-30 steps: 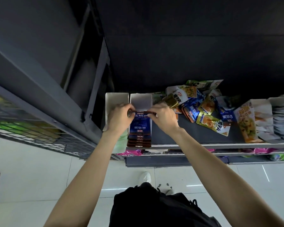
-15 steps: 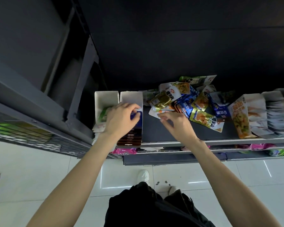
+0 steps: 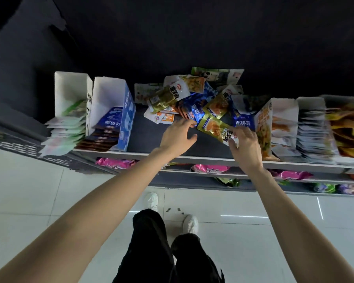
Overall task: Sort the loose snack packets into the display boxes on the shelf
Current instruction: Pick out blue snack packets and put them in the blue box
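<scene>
A pile of loose snack packets (image 3: 194, 99), blue, gold and white, lies mid-shelf. My right hand (image 3: 244, 147) pinches the near corner of a gold packet (image 3: 212, 126) at the pile's front. To its left, my left hand (image 3: 178, 135) hovers with spread fingers, its tips by a blue packet (image 3: 195, 113), holding nothing. At the shelf's left stand a white display box (image 3: 70, 88) with green-white packets and a blue display box (image 3: 127, 111) with dark blue packets (image 3: 108, 123).
Right of the pile stand more display boxes: a yellow-printed one (image 3: 264, 121), one with white packets (image 3: 311, 131) and one with orange packets (image 3: 347, 129). The shelf's front edge (image 3: 151, 155) runs across; pink packets (image 3: 114, 162) lie on the shelf below. My shoes stand on the white floor.
Both hands have left the blue display box and moved right to the loose pile. My right hand has taken hold of the gold packet's corner.
</scene>
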`<state>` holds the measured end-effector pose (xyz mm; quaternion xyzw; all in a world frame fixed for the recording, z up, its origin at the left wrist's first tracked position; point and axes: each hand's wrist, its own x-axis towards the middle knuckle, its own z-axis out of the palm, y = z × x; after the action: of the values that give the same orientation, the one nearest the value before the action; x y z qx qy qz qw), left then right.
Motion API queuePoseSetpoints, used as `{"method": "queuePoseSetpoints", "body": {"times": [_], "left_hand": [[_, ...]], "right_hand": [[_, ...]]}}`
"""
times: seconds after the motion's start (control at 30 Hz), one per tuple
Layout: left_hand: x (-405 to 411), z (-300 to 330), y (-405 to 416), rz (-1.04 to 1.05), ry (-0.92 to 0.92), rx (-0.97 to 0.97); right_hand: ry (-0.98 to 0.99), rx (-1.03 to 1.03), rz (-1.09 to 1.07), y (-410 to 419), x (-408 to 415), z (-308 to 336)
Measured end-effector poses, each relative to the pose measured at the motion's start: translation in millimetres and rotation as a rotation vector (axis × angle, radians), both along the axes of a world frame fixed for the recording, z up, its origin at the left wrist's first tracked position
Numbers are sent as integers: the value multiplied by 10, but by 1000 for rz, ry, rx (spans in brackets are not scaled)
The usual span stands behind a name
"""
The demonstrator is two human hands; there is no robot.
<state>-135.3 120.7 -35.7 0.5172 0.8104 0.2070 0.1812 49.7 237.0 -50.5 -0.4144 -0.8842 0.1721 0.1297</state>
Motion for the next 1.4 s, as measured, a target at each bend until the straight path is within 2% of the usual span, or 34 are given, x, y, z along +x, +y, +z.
{"method": "queuePoseSetpoints", "body": {"times": [0.2,0.3,0.37,0.43,0.53,0.63,0.73,0.8,0.87,0.97,1.07,1.17,1.27,1.4], "left_hand": [[178,-394,449,-123,276,-145],[131,-528,507,-185,322,-299],[75,-578,490,-208,314,-392],[41,-599,413,-212,329,-379],[50,-592,203,-220,350,-289],[44,-573,15,-173,333,-176],[-31,-540,8,-77,323,-64],[-32,-514,69,-43,319,18],[48,-488,176,-117,330,76],[215,-525,355,-277,337,-36],[220,-598,450,-251,276,-241],[190,-612,442,-210,227,-291],[198,-563,413,-189,206,-236],[180,-360,375,-168,179,26]], "right_hand": [[-177,-130,-73,470,-234,-300],[-272,-253,-96,586,-369,-418],[-400,-253,-37,566,-421,-443],[-482,-162,98,451,-432,-449],[-435,-160,186,248,-397,-461],[-273,-116,215,118,-336,-464],[-70,-4,8,102,-271,-453],[-150,-18,-196,141,-251,-429],[-301,-66,-305,170,-294,-414],[-344,-118,-326,175,-421,-410],[-301,-275,-378,237,-483,-394],[-256,-352,-389,319,-476,-415],[-87,-294,-379,306,-409,-332],[397,-553,-451,189,-265,19]]}}
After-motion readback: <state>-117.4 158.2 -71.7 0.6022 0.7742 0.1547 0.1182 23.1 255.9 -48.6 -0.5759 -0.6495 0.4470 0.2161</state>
